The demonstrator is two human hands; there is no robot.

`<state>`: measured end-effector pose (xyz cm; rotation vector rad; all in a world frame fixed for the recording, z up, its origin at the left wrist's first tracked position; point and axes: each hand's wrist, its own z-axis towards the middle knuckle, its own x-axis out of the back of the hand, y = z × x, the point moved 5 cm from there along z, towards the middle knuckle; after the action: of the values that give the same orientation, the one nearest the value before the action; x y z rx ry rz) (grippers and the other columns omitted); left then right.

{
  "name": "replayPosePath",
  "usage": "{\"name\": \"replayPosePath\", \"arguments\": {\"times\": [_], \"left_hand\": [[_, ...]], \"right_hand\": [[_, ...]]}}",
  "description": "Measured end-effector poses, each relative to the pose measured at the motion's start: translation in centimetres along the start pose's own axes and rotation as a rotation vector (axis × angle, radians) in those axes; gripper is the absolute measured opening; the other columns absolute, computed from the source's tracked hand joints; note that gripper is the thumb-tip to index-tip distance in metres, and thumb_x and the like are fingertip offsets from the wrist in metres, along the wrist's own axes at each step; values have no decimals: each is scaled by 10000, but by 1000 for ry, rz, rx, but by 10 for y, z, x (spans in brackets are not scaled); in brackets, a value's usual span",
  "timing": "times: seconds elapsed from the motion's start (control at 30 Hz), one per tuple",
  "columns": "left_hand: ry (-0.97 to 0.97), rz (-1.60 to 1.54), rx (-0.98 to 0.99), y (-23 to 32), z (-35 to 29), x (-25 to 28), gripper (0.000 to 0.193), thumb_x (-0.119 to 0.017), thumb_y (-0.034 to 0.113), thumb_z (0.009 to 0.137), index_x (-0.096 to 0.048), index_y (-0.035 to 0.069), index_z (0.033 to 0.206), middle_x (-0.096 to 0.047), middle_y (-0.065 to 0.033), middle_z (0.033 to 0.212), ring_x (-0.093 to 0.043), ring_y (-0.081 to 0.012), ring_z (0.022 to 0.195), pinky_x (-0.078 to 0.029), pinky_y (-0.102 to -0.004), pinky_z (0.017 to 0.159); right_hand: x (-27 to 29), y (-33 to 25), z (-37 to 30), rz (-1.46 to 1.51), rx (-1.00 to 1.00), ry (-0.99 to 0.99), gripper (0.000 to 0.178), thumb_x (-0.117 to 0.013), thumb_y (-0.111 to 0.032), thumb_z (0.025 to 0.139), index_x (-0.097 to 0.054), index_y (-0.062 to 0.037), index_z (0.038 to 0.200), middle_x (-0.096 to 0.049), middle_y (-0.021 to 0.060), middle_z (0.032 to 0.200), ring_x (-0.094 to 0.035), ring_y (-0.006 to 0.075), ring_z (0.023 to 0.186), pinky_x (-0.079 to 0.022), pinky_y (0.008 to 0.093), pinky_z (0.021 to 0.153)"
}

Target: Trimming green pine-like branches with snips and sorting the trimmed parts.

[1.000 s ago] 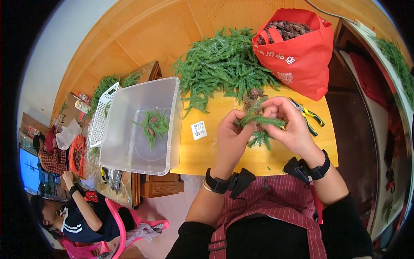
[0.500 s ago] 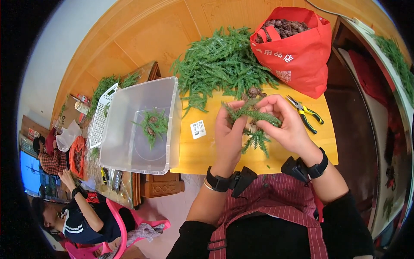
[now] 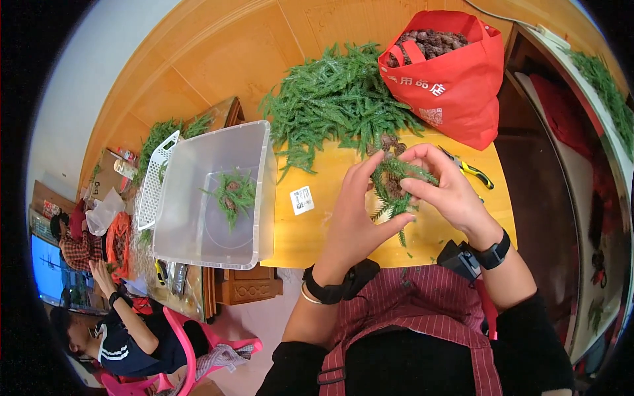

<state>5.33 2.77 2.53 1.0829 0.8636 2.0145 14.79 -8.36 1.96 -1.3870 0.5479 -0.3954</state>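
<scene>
Over the yellow table (image 3: 310, 241), a green artificial pine sprig bunch (image 3: 398, 207) hangs between my hands, with a brown pine cone (image 3: 393, 185) in its middle. My right hand (image 3: 449, 191) pinches the bunch from the right between thumb and fingers. On the other side my left hand (image 3: 353, 211) is open, its thumb and fingers spread apart around the greenery; whether its fingertips touch the needles is hard to tell. Just beyond the fingers lie loose pine cones (image 3: 393, 144). Pliers with yellow and black handles (image 3: 477, 175) lie right of my right hand, partly covered by it.
A clear plastic bin (image 3: 265, 198) at left holds a finished-looking sprig with cones (image 3: 231, 197). Behind are a heap of green sprigs (image 3: 337, 99) and a red bag (image 3: 449, 86) of pine cones. A white label (image 3: 302, 200) lies near the bin. Another person (image 3: 132, 330) sits far left.
My left hand has loosened from the sprigs and spread its fingers. The bunch has turned, so the pine cone now shows. My right hand has shifted over part of the pliers.
</scene>
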Motion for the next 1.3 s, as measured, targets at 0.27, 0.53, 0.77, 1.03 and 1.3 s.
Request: {"name": "replayPosePath", "arguments": {"times": [0.27,0.53,0.77,1.03,1.3], "left_hand": [[35,146,-70,10,2,-3,761,-757,92,617,-404,55,1290,-470,-122,1208,-478,-249,1112,-413,-354,907],[119,247,-146,17,0,-7,729,-725,62,613,-410,30,1269,-487,-168,1148,-488,-332,1063,-408,-402,889],[110,252,-97,16,-1,-5,697,-707,29,638,-421,25,1273,-519,-144,1174,-529,-265,1068,-425,-352,913],[96,158,-19,7,-2,-5,700,-687,9,657,-400,22,1296,-522,-137,1196,-546,-227,1082,-436,-338,932],[81,151,21,4,-2,-3,695,-691,9,661,-401,26,1293,-522,-134,1195,-544,-222,1088,-438,-341,936]], "right_hand": [[3,-1,-2,31,-13,26,297,-572,-83,861,-471,-43,1137,-495,25,1068,-482,76,920,-437,208,697],[4,0,-2,22,0,29,282,-565,-75,863,-477,-39,1128,-495,26,1077,-482,75,904,-444,213,703],[5,2,-1,70,-35,27,264,-560,-91,872,-484,-50,1121,-496,24,1065,-488,68,874,-440,209,704],[7,3,-1,67,-123,19,217,-533,-139,897,-496,-64,1097,-505,-7,1008,-492,45,820,-424,206,718],[6,3,-1,68,-18,-97,341,-569,9,818,-455,-52,1134,-534,-17,973,-512,53,854,-423,206,744]]}}
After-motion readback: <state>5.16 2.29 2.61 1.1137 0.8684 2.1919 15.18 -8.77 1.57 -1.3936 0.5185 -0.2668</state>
